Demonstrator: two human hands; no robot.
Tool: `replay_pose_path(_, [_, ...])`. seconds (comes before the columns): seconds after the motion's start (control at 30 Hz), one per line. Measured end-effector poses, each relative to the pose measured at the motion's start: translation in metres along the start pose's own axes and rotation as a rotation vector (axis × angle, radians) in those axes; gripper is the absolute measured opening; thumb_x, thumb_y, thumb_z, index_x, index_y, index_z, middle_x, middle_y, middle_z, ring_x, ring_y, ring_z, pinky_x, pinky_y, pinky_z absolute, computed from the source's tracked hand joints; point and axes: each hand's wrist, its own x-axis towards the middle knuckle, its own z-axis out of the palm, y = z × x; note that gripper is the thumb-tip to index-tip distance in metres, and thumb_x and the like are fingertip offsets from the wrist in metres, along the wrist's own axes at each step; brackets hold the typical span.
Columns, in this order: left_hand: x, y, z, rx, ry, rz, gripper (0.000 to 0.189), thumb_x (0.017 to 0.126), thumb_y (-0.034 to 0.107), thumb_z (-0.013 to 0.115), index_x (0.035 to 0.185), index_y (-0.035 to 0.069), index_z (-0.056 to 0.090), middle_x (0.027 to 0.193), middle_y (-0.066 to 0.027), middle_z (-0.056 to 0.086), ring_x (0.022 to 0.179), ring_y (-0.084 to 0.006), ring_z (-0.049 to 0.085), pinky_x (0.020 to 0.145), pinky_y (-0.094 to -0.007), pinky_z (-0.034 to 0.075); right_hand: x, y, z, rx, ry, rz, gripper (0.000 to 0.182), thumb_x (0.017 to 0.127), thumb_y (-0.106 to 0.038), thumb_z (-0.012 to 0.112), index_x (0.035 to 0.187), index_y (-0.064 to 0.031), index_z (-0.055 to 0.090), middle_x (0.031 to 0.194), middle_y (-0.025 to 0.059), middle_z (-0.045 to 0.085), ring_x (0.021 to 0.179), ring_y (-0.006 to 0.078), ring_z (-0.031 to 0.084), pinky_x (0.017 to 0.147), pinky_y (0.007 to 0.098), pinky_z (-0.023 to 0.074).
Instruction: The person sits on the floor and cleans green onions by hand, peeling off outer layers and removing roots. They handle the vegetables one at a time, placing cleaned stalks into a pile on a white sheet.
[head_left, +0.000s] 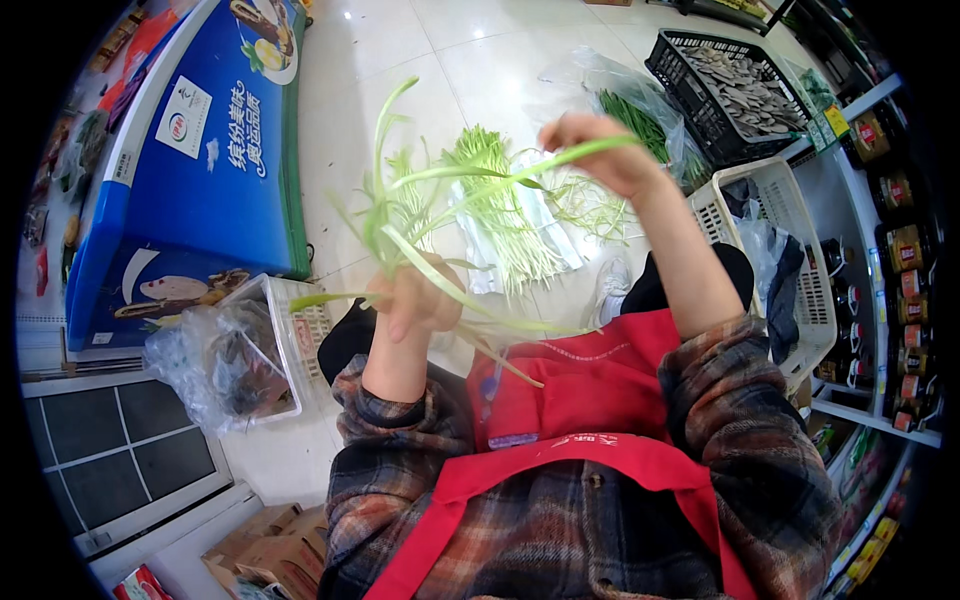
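My left hand (416, 296) is closed around a loose bunch of long, flat green leaves (386, 217) with pale stalks, which look like garlic greens. Leaves fan out above the fist, and a few stalks trail down over the apron. My right hand (607, 154) is raised to the right, blurred, with curled fingers. One long leaf (570, 155) crosses in front of it; whether the fingers grip anything is unclear. Below both hands, a pile of thin pale-green stalks (517, 232) lies on a white plastic bag (480, 274). A smaller bunch (411, 195) lies left of it.
Loose trimmings (600, 214) lie right of the pile. Behind them are dark green chives (634, 124) in clear plastic, and a black crate (675, 75). White baskets (821, 300) (311, 322) flank my knees. A blue chest freezer (210, 165) stands left; bottle shelves (874, 300) stand right.
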Motion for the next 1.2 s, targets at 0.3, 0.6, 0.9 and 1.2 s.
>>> replay_pose_path(0.3, [-0.001,0.003,0.001,0.035,0.023,0.034,0.031,0.091,0.017,0.047,0.073,-0.004,0.063,0.043,0.0018,0.035,0.032,-0.0056,0.028,0.029,-0.0217,0.020,-0.031,0.086,0.076,0.076,-0.319,0.343,0.026,0.090,-0.024,0.048,0.093,0.0008,0.056,0.076,0.0090,0.061,0.061,0.0151,0.055,0.059,0.0271,0.0442])
replay_pose_path(0.6, [-0.003,0.016,0.004,0.083,0.015,0.023,0.031,0.092,0.020,0.046,0.075,-0.001,0.062,0.042,0.0028,0.036,0.032,-0.0055,0.028,0.031,-0.0219,0.022,-0.044,0.026,0.054,0.033,-0.198,0.239,0.030,0.091,-0.026,0.047,0.069,-0.0048,0.051,0.053,-0.0036,0.038,0.043,0.0050,0.029,0.042,0.0212,0.0243])
replay_pose_path(0.9, [-0.008,0.017,0.007,0.193,0.211,-0.006,0.033,0.091,0.024,0.048,0.069,0.003,0.059,0.039,0.0050,0.034,0.029,-0.0037,0.026,0.029,-0.0199,0.018,-0.049,-0.016,0.028,-0.047,0.203,0.112,0.023,0.089,-0.025,0.052,0.079,-0.0053,0.059,0.056,-0.0015,0.049,0.042,0.0031,0.034,0.041,0.0179,0.0285])
replay_pose_path(1.2, [-0.022,0.021,-0.001,0.292,0.458,-0.042,0.035,0.093,0.029,0.041,0.072,0.004,0.053,0.040,0.0085,0.027,0.030,-0.0029,0.022,0.030,-0.0187,0.018,-0.073,-0.021,0.086,0.113,-0.382,0.476,0.032,0.093,-0.025,0.044,0.090,0.0038,0.058,0.063,0.0076,0.059,0.039,0.0050,0.030,0.039,0.0199,0.0283])
